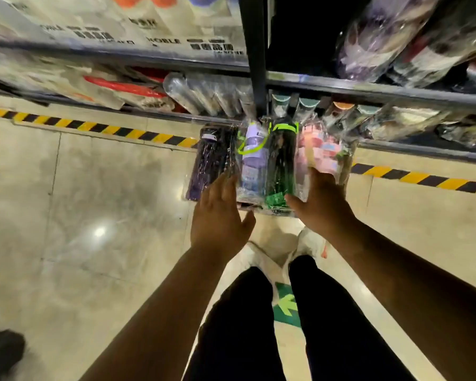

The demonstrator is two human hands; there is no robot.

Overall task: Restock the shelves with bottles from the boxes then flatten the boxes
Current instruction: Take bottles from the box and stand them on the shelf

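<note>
Four wrapped bottles (282, 160) lie side by side at the bottom shelf (423, 155) edge, just ahead of both hands — left hand (217, 213) and right hand (323, 200) flat, fingers straight, pressing their bases. Stocking midway by my guess (no boxes visible) — flattening still left.

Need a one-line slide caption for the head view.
Left hand and right hand, both open, touch plastic-wrapped bottles at the lower shelf edge.
</note>
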